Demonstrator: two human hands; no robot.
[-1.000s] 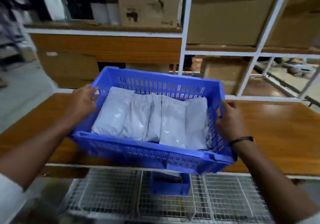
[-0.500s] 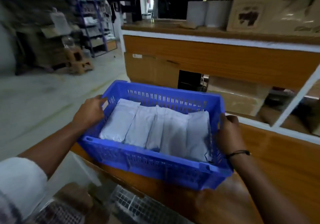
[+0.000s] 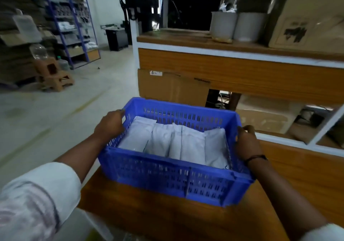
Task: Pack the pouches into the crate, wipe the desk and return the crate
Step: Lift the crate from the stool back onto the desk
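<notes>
Crate [image 3: 167, 177] of white pouches [image 3: 186, 144]; left hand [image 3: 109, 124] and right hand [image 3: 245, 144] grip its end rims, fingertips mostly hidden

we have the crate [image 3: 167, 177] over the left end of the desk [image 3: 167, 220]; can't tell if it's resting on it. pouches [image 3: 186, 144] sit side by side in a row inside, left wall to right wall. our left hand [image 3: 109, 125] grips the left rim, right hand [image 3: 245, 144] the right rim. behind the crate a cardboard box [image 3: 173, 86] sits under a shelf [image 3: 186, 42]. on that shelf are two cylinders [image 3: 223, 26] side by side, with a carton [image 3: 307, 21] just right of them. far left on the floor, a stool [image 3: 54, 75] stands before a rack [image 3: 74, 21].
</notes>
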